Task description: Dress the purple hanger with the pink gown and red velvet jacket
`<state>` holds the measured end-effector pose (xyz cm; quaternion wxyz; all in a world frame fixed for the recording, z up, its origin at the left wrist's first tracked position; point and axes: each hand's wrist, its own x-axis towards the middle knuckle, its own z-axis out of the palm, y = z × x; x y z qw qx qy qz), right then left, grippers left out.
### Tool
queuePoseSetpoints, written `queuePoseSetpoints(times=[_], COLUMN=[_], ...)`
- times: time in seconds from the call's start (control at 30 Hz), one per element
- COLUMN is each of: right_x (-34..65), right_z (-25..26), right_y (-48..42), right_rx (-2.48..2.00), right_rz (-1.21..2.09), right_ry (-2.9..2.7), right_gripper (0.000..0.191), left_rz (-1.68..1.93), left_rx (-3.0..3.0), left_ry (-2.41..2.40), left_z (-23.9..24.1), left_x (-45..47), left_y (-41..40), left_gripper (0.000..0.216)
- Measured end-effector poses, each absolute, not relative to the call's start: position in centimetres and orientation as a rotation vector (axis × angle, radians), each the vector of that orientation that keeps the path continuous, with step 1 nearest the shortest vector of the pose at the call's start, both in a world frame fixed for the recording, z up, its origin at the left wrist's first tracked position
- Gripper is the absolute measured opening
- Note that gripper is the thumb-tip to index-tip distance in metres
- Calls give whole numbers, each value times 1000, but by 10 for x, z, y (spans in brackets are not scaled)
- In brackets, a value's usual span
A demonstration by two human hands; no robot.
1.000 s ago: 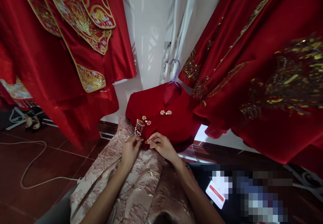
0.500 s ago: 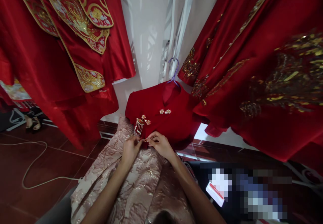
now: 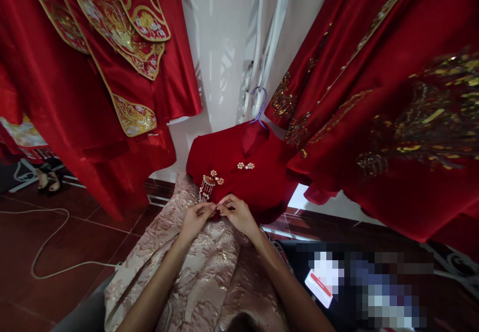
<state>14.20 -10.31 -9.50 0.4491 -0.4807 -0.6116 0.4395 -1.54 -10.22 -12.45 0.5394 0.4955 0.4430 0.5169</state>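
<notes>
A short-sleeved red velvet top [image 3: 258,190] hangs on a purple hanger [image 3: 259,115], its lower part reaching toward my lap. Its chest bears a pair of gold flower-shaped clasps [image 3: 246,166] with pearls. Farther left is a similar flower clasp [image 3: 217,178] with a beaded tassel ornament [image 3: 206,188] beside it. At the top's lower edge, my left hand [image 3: 195,218] and my right hand [image 3: 238,214] meet fingertip to fingertip. Both are closed in a pinch around a tiny reddish-gold piece, mostly hidden by the fingers.
Pale pink brocade cloth [image 3: 209,277] covers my lap. Embroidered red garments [image 3: 138,73] hang at left, and a sequined red garment [image 3: 359,137] at right. A lit phone-like screen [image 3: 320,287] lies lower right. A white cable [image 3: 48,242] curls across the tiled floor.
My left fingertips have closed in against the right ones, covering more of the tiny piece between them. The top and other garments hold their places, with a slight shift of view.
</notes>
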Motion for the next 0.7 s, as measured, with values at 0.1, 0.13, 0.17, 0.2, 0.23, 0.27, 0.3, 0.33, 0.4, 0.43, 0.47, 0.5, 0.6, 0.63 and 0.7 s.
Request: queuePoseSetpoints(times=[0.1, 0.13, 0.17, 0.2, 0.23, 0.27, 0.3, 0.33, 0.4, 0.43, 0.47, 0.5, 0.6, 0.63, 0.7], right_x=[140, 139, 139, 139, 139, 139, 140, 141, 142, 143, 143, 143, 142, 141, 139], right_z=[-96, -97, -97, -98, -98, -99, -99, -100, -101, -101, -102, -102, -102, -102, -100], right_y=[-103, -103, -102, -102, -102, -102, -101, -101, -100, -100, -100, -99, -99, -99, -100], right_rx=[-1211, -1220, -1228, -1234, -1237, -1238, -1237, -1235, -1232, -1230, -1228, -1227, -1226, -1227, -1231], right_rz=[937, 885, 847, 828, 828, 841, 862, 882, 908, 908, 901, 887, 836, 822, 793], right_ry=[-1580, -1607, -1628, -1643, -1649, -1649, -1646, -1641, -1639, -1643, -1650, -1656, -1663, -1665, -1675], right_gripper=[9, 8, 8, 8, 8, 9, 9, 10, 11, 11, 11, 11, 10, 9, 8], left_rz=[1213, 1219, 1231, 1246, 1258, 1267, 1274, 1279, 1277, 1274, 1270, 1263, 1243, 1239, 1234], left_rx=[1165, 1152, 1137, 1122, 1112, 1106, 1105, 1106, 1112, 1114, 1117, 1123, 1153, 1168, 1205], left_ry=[1061, 1063, 1064, 1066, 1067, 1070, 1071, 1070, 1062, 1058, 1055, 1056, 1065, 1068, 1073], left_z=[-126, -127, -128, -128, -128, -128, -128, -128, -127, -127, -127, -127, -126, -126, -124], left_x=[-14, -14, -14, -14, -14, -14, -14, -14, -14, -14, -14, -14, -15, -16, -16], left_y=[-103, -103, -102, -102, -101, -101, -101, -100, -100, -100, -100, -101, -102, -103, -104], left_gripper=[35, 35, 35, 35, 35, 35, 36, 36, 36, 37, 37, 38, 36, 35, 33])
